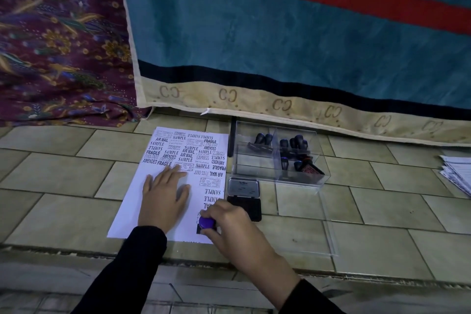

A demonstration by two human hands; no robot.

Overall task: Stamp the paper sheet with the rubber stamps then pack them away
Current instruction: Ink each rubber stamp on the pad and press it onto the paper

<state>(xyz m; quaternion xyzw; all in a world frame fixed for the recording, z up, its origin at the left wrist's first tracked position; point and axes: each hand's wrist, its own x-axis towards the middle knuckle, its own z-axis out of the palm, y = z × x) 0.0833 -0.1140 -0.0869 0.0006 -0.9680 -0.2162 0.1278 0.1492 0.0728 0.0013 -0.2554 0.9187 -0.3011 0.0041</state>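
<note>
While right hand [230, 223] grips a stamp [207, 222], left hand [163, 196] flat on paper [131, 201], stamps [297, 143] in clear box [257, 172].

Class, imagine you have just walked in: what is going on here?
A person is stamping a paper on a tiled floor. The left hand lies flat on the paper. The right hand grips a purple stamp, set on the paper's near right corner. An ink pad lies open beside the paper; more stamps sit in a clear box.

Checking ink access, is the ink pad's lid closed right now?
No, the ink pad lies open beside the paper sheet, its lid tipped back.
</note>
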